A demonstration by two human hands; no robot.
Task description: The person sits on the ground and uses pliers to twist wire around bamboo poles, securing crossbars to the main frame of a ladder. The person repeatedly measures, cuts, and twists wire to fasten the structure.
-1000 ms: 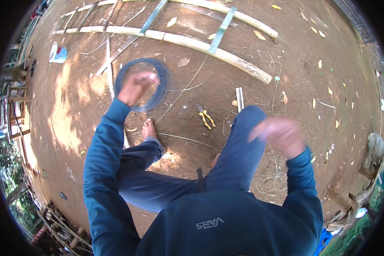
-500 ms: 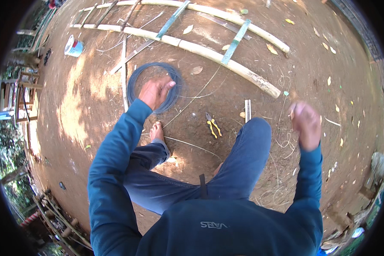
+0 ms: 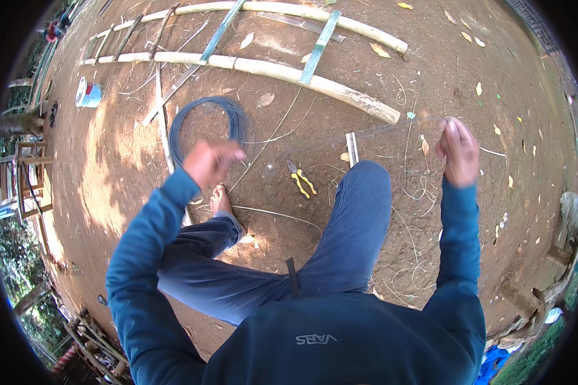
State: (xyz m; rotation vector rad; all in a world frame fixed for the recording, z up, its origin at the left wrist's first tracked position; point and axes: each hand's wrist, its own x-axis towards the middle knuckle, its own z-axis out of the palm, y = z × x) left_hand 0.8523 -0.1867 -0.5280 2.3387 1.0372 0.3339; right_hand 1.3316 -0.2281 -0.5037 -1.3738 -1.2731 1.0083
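Note:
My left hand (image 3: pixel 213 163), slightly blurred, hovers by the lower right edge of a coil of dark blue wire (image 3: pixel 176 131) on the ground. Its fingers are closed; whatever they hold is hidden. Over on the right, my right hand (image 3: pixel 460 153) is raised with thumb and fingers pinched. A faint thin wire (image 3: pixel 392 128) trails leftward from its fingertips; its far end cannot be made out. Between the hands, nearer my knees, lie pliers with yellow handles (image 3: pixel 300 182), touched by neither hand.
A ladder-like frame of pale poles (image 3: pixel 270 69) with green and brown crosspieces lies ahead. A short grooved strip (image 3: pixel 352 149) stands by my right knee. Thin loose strands (image 3: pixel 419 192) curl on the dirt at right. A paint bucket (image 3: pixel 88 94) stands far left.
My right hand has risen a little and turned, its fingers now clearly pinched. The left hand has moved down and left, off the coil's middle. The whole view has shifted slightly.

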